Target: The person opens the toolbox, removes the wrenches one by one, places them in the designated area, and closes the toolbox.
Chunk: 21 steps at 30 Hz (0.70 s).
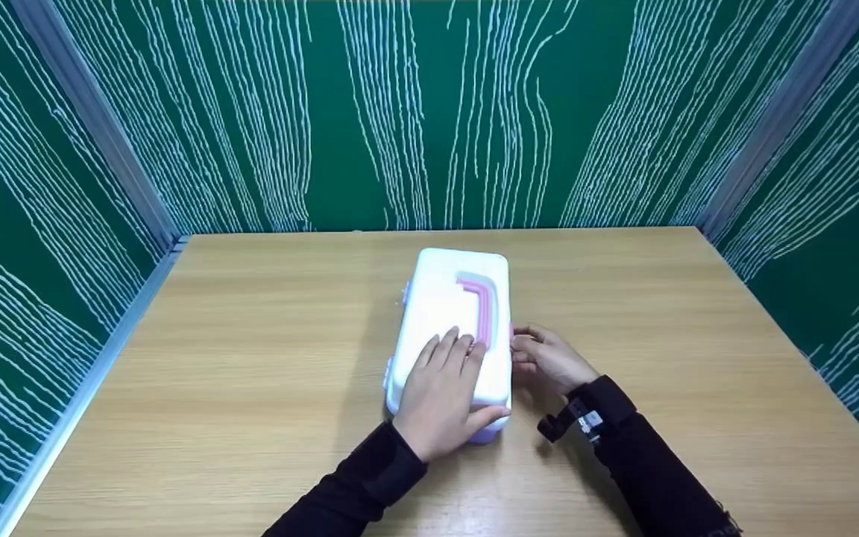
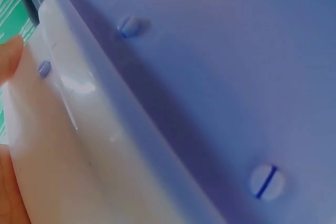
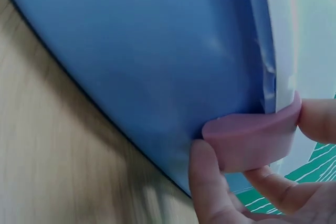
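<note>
A storage box with a white lid (image 1: 441, 298) and a lavender-blue body (image 3: 126, 51) stands lengthwise on the table. Recessed in the lid is a pink carrying handle (image 1: 485, 313). My left hand (image 1: 441, 395) lies flat across the near part of the lid, fingers straight and pointing away, fingertips beside the handle's near end. On the box's right side, my right hand (image 1: 552, 359) pinches a pink latch (image 3: 252, 140) between thumb and fingers. The latch sits over the lid's rim in the right wrist view. The lid rests down on the body.
The wooden table (image 1: 250, 313) extends around the box on all sides. Hinges (image 1: 388, 373) show along the box's left edge. Green panels with white wavy lines (image 1: 437, 112) rise behind and at both sides. Small round studs (image 2: 266, 182) dot the box's near wall.
</note>
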Tool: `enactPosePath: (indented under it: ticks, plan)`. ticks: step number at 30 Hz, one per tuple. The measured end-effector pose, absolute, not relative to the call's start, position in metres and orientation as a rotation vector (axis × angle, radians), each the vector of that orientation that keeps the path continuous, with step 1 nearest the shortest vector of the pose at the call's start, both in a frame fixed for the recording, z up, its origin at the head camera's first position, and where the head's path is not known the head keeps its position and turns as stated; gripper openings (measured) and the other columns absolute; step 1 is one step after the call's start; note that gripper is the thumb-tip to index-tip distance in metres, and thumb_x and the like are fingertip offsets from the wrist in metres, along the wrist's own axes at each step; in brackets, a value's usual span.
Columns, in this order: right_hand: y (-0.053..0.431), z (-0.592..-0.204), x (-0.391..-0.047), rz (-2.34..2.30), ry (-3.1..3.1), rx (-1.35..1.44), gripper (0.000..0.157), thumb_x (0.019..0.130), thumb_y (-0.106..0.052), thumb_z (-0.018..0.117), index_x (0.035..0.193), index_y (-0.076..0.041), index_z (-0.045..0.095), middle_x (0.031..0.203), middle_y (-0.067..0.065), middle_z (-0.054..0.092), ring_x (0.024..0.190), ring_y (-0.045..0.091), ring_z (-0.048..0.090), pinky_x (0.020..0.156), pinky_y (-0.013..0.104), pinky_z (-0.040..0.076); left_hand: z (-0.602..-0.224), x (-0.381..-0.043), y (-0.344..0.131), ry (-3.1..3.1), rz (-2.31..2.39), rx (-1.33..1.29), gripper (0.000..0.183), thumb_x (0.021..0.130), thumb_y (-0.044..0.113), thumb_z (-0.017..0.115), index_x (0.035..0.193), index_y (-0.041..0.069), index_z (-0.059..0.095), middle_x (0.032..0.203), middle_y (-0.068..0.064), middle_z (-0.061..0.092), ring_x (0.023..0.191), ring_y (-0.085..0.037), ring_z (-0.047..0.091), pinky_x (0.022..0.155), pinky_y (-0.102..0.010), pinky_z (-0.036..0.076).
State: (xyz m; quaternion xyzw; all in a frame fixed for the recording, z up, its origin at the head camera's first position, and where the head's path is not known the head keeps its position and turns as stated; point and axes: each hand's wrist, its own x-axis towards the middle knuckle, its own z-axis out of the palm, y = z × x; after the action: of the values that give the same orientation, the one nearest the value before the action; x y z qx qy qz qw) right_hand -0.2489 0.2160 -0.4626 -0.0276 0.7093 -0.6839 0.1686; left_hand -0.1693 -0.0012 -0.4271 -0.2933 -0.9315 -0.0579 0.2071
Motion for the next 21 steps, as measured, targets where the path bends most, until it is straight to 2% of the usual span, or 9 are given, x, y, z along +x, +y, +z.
enactPosePath:
  ticks: [7,21]
  plan:
    - [0.2167,-0.4622,-0.2488,-1.978,2.024,-0.048,0.046,0.098,-0.008,0.049,0.136,0.014,0.034,0.098,0.001,0.060,0.078,0.006,0.063,0.076,0.021,0.056,-0.4273,-0.1693,-0.0018,-2.571,-0.180,-0.815,0.084,0.084,0.070,0.056,0.140,0.007,0.049,0.140,-0.012,0.056,0.138,-0.030,0.044,0.116,-0.045,0.033]
    - [0.2256,-0.4538,-0.2497,-1.890,2.158,-0.027,0.051,0.097,-0.016,0.056,0.135,0.016,0.041,0.098,0.006,0.065,0.077,0.009,0.066,0.081,0.029,0.059,-0.4285,-0.1699,-0.0011,-2.576,-0.170,-0.816,0.085,0.085,0.072,0.051,0.141,0.007,0.049,0.141,-0.011,0.055,0.139,-0.030,0.044,0.116,-0.045,0.033]
